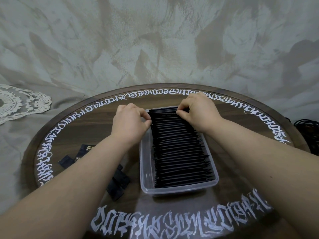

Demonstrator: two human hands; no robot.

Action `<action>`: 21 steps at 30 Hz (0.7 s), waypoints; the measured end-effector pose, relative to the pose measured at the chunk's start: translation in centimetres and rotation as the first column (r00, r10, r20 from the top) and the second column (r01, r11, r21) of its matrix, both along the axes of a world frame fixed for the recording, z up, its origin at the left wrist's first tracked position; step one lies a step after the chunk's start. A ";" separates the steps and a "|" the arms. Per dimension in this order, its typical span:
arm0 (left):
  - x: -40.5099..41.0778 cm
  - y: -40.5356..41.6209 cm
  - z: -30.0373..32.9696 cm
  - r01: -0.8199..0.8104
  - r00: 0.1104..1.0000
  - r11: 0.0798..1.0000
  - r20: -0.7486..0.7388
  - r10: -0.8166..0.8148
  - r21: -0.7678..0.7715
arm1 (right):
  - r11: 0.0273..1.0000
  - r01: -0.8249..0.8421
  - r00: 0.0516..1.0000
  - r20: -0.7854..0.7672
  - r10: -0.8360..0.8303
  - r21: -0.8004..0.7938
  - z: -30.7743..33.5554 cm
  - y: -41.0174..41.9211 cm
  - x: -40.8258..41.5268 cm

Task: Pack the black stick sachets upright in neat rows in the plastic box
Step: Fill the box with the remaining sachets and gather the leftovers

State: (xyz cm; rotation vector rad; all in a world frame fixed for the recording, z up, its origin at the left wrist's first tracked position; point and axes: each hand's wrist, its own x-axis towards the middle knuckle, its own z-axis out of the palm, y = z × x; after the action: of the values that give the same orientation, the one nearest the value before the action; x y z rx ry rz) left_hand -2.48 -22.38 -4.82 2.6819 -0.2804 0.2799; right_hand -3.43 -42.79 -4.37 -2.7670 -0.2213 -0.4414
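Note:
A clear plastic box [145,171] stands on the round wooden table, long side running away from me. A dense row of black stick sachets [179,152] stands on edge in it, filling its right and middle part; a narrow strip along its left wall is bare. My left hand [131,120] pinches the left end of the farthest sachets at the box's far left corner. My right hand [196,110] pinches their right end at the far right corner. Several loose black sachets [119,182] lie on the table left of the box, partly hidden under my left forearm.
The table [241,135] is dark wood with a ring of white painted lettering near its rim. A white lace doily [19,102] lies on the grey cloth at the far left. Black cable [309,135] sits off the table's right edge.

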 end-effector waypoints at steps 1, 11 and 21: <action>0.0 0.1 -0.1 -0.004 1.000 1.000 -0.002 0.004 -0.001 | 1.000 0.009 1.000 0.003 -0.009 -0.003 0.0 0.0 0.1; 0.7 -0.1 -0.1 0.080 0.997 0.995 0.019 -0.081 0.055 | 0.998 0.000 1.000 0.003 0.000 0.062 -0.5 -0.1 0.2; 0.3 0.1 -0.5 0.038 0.999 0.993 -0.031 -0.042 -0.115 | 0.986 -0.162 0.986 -0.043 0.160 -0.037 -0.5 -0.3 -0.7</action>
State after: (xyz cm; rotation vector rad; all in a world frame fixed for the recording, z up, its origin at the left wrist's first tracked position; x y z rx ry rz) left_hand -2.14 -22.33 -5.30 2.5619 -0.2988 0.2314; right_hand -4.13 -43.05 -4.92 -2.7666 -0.4449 -0.3439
